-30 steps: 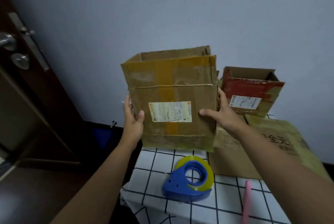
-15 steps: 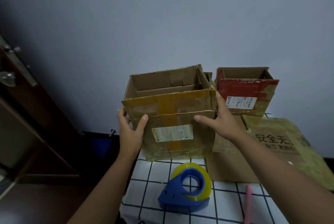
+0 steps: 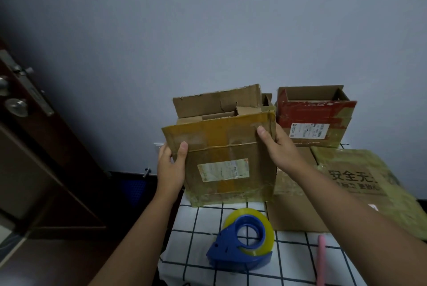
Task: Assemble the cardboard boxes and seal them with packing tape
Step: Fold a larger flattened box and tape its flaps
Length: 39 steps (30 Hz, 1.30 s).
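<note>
a plain pale grey-blue wall (image 3: 208, 31) fills the far side, evenly and dimly lit. at the left stands a dark brown wooden door (image 3: 34, 147) with a metal knob (image 3: 17, 105) and lock plate. low on the wall runs a dark skirting (image 3: 129, 173). near right, a white tablecloth (image 3: 196, 221) with a dark grid covers a table. the floor (image 3: 57, 262) at near left is dark brown.

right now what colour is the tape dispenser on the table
Blue, holding a yellowish clear roll; the tape dispenser shows best in the head view, on the checked tablecloth.
</note>
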Available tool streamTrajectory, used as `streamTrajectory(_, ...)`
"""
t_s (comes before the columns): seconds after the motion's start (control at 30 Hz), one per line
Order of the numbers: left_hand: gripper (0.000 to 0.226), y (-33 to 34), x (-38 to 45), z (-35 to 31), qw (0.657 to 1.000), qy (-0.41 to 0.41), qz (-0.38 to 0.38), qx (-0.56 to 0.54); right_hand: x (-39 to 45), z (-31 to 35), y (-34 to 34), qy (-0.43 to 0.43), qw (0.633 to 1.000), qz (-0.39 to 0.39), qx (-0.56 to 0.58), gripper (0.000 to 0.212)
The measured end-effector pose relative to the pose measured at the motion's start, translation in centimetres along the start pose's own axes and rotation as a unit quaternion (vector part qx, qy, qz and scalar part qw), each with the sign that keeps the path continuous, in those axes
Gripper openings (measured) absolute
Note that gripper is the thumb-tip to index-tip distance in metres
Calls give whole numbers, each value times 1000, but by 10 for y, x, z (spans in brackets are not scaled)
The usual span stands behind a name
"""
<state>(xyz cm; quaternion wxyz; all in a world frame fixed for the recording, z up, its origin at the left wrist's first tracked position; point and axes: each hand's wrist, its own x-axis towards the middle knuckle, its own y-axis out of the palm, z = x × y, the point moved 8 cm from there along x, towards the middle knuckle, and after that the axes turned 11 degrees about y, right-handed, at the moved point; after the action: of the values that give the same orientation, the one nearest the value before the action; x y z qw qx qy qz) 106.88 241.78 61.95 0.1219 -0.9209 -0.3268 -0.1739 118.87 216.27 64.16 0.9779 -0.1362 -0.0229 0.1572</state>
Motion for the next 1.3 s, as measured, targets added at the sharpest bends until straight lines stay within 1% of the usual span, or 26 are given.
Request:
streamTrajectory(0.07, 29, -2, 0, -3, 1000, -3, -8, -1, 2, -1, -2, 30, 999, -2, 14, 42)
streamTrajectory(0.13, 27, -5, -1, -7, 1000, -7, -24, -4, 5, 1, -3, 46, 999, -7, 25, 51)
streamTrajectory(0.17, 26, -8, -1, -9, 999, -6, -33, -3, 6, 3, -4, 43, 999, -10, 28, 52)
streamTrajectory(0.23, 24, -14, -4, -13, 999, -5, -51, 0, 3, 9, -2, 23, 999, -16, 34, 49)
streamTrajectory(0.37, 29, -28, -10, -23, 996, 9, -92, 14, -1, 17, 10, 2, 999, -8, 39, 41)
streamTrajectory(0.43, 18, -34, -11, -24, 994, 9, -109, 22, -1, 20, 17, -3, 999, 0, 37, 33)
streamTrajectory(0.5, 7, -35, -14, -20, 994, 1, -106, 31, 0, 14, 21, 1, 999, 2, 32, 36)
streamTrajectory(0.57, 6, -32, -19, -14, 995, -2, -95, 38, -1, 4, 21, 7, 1000, -2, 20, 41)
streamTrajectory(0.63, 5, -30, -23, -11, 995, 2, -93, 41, -2, -3, 20, 10, 1000, -5, 20, 39)
streamTrajectory(0.67, 7, -28, -23, -10, 995, 2, -95, 41, -2, -3, 19, 5, 1000, -6, 22, 34)
streamTrajectory(0.7, 15, -28, -23, -8, 994, -7, -100, 38, -2, -4, 19, -2, 1000, -8, 20, 28)
streamTrajectory(0.77, 43, -29, -21, -5, 993, -28, -107, 36, -1, -2, 20, -12, 1000, -17, 15, 24)
streamTrajectory(0.8, 55, -30, -19, -4, 993, -32, -108, 37, 0, -3, 21, -13, 1000, -21, 11, 29)
streamTrajectory(0.83, 62, -31, -18, -4, 993, -32, -104, 42, 1, -5, 21, -8, 1000, -28, 6, 40)
streamTrajectory(0.9, 68, -31, -14, -3, 994, -29, -86, 55, 1, -7, 20, 6, 999, -34, 7, 60)
streamTrajectory(0.93, 69, -30, -12, -4, 995, -29, -77, 61, 1, -7, 20, 4, 999, -32, 7, 64)
streamTrajectory(1.03, 75, -30, -1, -5, 993, -35, -44, 106, 2, -5, 19, -8, 1000, -26, -9, 57)
streamTrajectory(1.1, 83, -28, 15, -10, 982, -32, 13, 184, 3, -5, 19, -4, 999, -26, -25, 52)
streamTrajectory(1.13, 88, -24, 25, -15, 971, -20, 54, 231, 3, -6, 19, 1, 999, -27, -34, 51)
streamTrajectory(1.2, 102, -14, 47, -28, 937, 23, 133, 322, 3, -8, 18, 12, 998, -28, -53, 50)
streamTrajectory(1.3, 113, -1, 74, -38, 885, 77, 209, 409, 4, -9, 17, 22, 998, -23, -54, 51)
